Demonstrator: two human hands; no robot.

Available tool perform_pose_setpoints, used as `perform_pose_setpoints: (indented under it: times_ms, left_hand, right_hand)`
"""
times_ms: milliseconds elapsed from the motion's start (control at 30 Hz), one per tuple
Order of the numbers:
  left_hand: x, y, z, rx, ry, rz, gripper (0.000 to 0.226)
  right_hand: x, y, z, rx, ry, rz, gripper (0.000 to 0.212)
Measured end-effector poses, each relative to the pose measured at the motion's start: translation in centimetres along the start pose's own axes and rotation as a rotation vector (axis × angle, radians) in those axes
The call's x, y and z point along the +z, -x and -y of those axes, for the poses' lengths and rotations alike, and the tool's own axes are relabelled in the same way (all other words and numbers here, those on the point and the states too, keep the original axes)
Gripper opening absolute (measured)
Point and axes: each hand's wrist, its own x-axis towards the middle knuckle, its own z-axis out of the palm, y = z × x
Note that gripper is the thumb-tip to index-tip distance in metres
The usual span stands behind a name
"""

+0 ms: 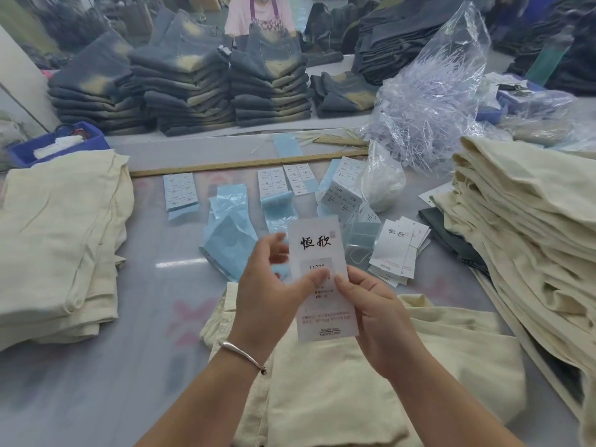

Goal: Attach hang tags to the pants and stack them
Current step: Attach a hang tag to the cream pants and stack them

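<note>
Head view, left hand and right hand fingers pinching a glossy rectangular hang tag, above ribbed cream pants

The white rectangular paper hang tag has its small size sticker partly covered by the thumbs of the left hand and right hand, so the printed number reads only in part, and the fine print near its lower end is too small to make out. The cream folded pants at the near edge of the table run out of the picture's bottom edge, and both forearms cover parts of them. At the far edge, a person in a pink top is cut off by the top edge, and the print on the small white label sheets is too small to read.
</note>
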Motion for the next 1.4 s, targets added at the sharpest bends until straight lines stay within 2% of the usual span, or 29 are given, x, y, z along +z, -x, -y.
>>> perform_pose_setpoints:
  times_ms: [100, 167, 233, 300, 433, 567, 700, 800, 900, 967, 1000, 1100, 1133, 1200, 1233, 1300, 1400]
  left_hand:
    - [0.3, -0.2, 0.5, -0.203, 0.405, 0.157, 0.018]
    - [0.5, -0.1, 0.6, -0.234, 0.486, 0.187, 0.012]
    - [0.7, -0.1, 0.7, -0.275, 0.541, 0.180, 0.014]
    - [0.9, -0.3, 0.6, -0.361, 0.599, 0.184, 0.026]
    - [1.0, -0.7, 0.4, -0.551, 0.728, 0.270, 0.039]
    - [1.5, -0.6, 0.5, -0.535, 0.765, 0.390, 0.038]
    - [3.1, -0.7, 1.0, -0.472, 0.689, 0.325, 0.032]
    - [5.2, -0.8, 1.7, -0.589, 0.757, 0.176, 0.037]
    - [7.3, -1.2, 3.2, -0.569, 0.522, -0.018, 0.036]
    - [7.9, -1.8, 4.2, -0.515, 0.365, -0.082, 0.035]
    - [8.0, -2.2, 4.6, -0.501, 0.322, -0.098, 0.035]
    - [8.1, -2.9, 5.2, -0.498, 0.263, -0.092, 0.035]
    - [8.2, -3.0, 5.3, -0.494, 0.271, -0.077, 0.036]
    - [8.6, -2.8, 5.3, -0.490, 0.297, -0.048, 0.035]
    - [8.7, -2.7, 5.3, -0.489, 0.304, -0.039, 0.033]
    - [8.5, -2.4, 5.4, -0.495, 0.318, -0.045, 0.031]
    - [7.5, -2.2, 5.7, -0.562, 0.373, -0.087, 0.034]
  right_hand:
    - [0.2, 0.0, 0.0, -0.021, 0.167, 0.029, 0.028]
    - [0.1, -0.2, 0.0, -0.017, 0.252, 0.003, 0.025]
    - [-0.1, -0.2, -0.1, 0.003, 0.283, -0.019, 0.026]
    - [-0.4, -0.2, -0.2, 0.020, 0.286, -0.041, 0.029]
    - [-1.3, -0.2, 0.0, 0.022, 0.310, -0.041, 0.028]
    - [-2.3, -0.2, 0.4, 0.025, 0.316, -0.038, 0.028]
    - [-3.6, -0.1, 0.2, 0.006, 0.328, -0.013, 0.022]
    - [-4.8, -0.4, -0.4, 0.001, 0.291, 0.016, 0.016]
    - [-6.3, -1.3, -1.0, 0.074, 0.364, 0.091, 0.021]
    - [-8.1, -2.9, -1.1, 0.107, 0.497, 0.025, 0.032]
    - [-9.4, -4.1, -1.1, 0.098, 0.614, -0.069, 0.032]
    - [-12.9, -8.6, -0.7, -0.027, 1.286, -0.413, 0.011]
    - [-13.5, -10.1, -0.5, -0.040, 1.503, -0.416, 0.010]
    - [-14.4, -12.9, -0.4, -0.003, 1.828, -0.282, 0.028]
    - [-14.6, -14.0, -0.3, -0.002, 1.947, -0.222, 0.030]
    - [-14.4, -15.9, -0.5, -0.034, 2.104, -0.139, 0.026]
    - [-14.2, -17.8, -1.0, -0.059, 2.214, -0.058, 0.028]
